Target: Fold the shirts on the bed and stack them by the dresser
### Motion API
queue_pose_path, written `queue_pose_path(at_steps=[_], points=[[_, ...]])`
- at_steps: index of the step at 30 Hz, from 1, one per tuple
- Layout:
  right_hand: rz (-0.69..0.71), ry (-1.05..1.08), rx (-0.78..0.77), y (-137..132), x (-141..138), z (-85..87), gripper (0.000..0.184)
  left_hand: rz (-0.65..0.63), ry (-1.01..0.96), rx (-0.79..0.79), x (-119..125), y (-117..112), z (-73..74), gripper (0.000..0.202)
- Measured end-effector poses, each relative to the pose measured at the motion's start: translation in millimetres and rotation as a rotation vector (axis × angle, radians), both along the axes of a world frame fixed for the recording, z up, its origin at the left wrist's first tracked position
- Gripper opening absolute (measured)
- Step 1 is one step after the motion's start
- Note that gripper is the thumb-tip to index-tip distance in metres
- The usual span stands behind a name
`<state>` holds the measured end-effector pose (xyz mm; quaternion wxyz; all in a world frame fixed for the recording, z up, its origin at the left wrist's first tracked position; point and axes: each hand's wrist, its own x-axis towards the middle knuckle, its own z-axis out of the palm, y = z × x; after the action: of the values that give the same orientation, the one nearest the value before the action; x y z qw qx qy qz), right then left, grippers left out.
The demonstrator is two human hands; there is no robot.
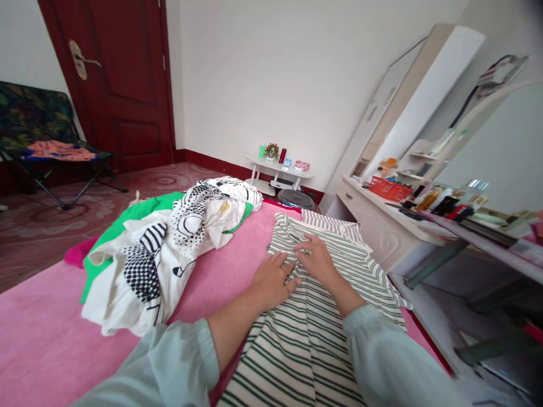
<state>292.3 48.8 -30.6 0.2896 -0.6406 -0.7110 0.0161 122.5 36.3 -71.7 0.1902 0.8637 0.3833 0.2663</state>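
A white shirt with dark green stripes (297, 356) lies spread on the pink bed cover (237, 260), its top end pointing away from me. My left hand (275, 280) rests on the upper part of the shirt at its left edge, palm down with the fingers spread. Close beside it, my right hand (317, 261) touches the same part, fingers apart and slightly bent near the shirt's opening. Beyond the shirt, a second striped cloth (335, 225) with thinner, purplish stripes is partly covered by it.
On the left of the bed is a heap of white clothes with black patterns (178, 237), with green cloth (139, 209) under it. A dressing table (369, 215) crowded with bottles stands along the right. A folding chair (38, 124) and a low white shelf (275, 165) are farther back.
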Motion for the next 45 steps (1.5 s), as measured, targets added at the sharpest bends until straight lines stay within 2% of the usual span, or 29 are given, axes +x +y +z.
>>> queue_pose_path(at_steps=[3,5,7,12,16,18,20,24,27,31,34,40,42,45], points=[[0.027,-0.091,-0.111,31.3,5.8,-5.1,0.021,0.045,-0.206,-0.062,-2.5,8.6,3.3,0.041],[0.019,-0.045,-0.133,45.1,14.5,-6.6,0.029,0.084,-0.345,-0.112,-3.5,15.3,2.5,0.039],[-0.053,0.031,-0.101,53.7,27.5,-6.2,0.033,0.111,-0.442,-0.129,-3.4,21.0,-1.2,0.031],[-0.437,0.202,0.054,58.8,69.5,-11.7,0.037,0.124,-0.479,-0.123,-0.7,26.7,-11.1,0.025],[-0.529,0.172,-0.012,60.9,87.5,-22.0,0.027,0.126,-0.488,-0.123,-0.3,26.7,-11.2,0.026],[-0.555,0.139,0.013,67.2,84.7,-21.0,0.03,0.127,-0.482,-0.12,-0.1,26.7,-10.6,0.026],[-0.528,0.099,0.103,78.0,73.9,-14.8,0.036,0.135,-0.468,-0.118,0.4,26.5,-10.6,0.026],[-0.276,0.103,0.258,111.5,38.0,1.8,0.034,0.153,-0.443,-0.103,1.5,25.3,-10.6,0.028],[-0.186,0.137,0.2,141.4,11.9,6.7,0.035,0.153,-0.424,-0.094,1.1,23.9,-8.5,0.028],[-0.167,0.146,0.08,170.8,-6.7,2.0,0.045,0.155,-0.403,-0.096,-0.4,22.2,-4.6,0.03],[-0.19,0.129,-0.018,176.8,-7.6,-4.8,0.04,0.163,-0.386,-0.097,-0.9,21.2,-3.1,0.029],[-0.223,0.104,-0.147,167.4,1.6,-14.1,0.003,0.172,-0.326,-0.097,-0.9,20.0,-1.6,0.025],[-0.235,0.125,-0.147,167.5,2.7,-14.1,0.004,0.169,-0.315,-0.105,-1.1,19.8,-1.0,0.026],[-0.225,0.203,-0.089,170.9,3.1,-13.7,0.026,0.16,-0.303,-0.112,-1.6,20.0,-0.4,0.027]])
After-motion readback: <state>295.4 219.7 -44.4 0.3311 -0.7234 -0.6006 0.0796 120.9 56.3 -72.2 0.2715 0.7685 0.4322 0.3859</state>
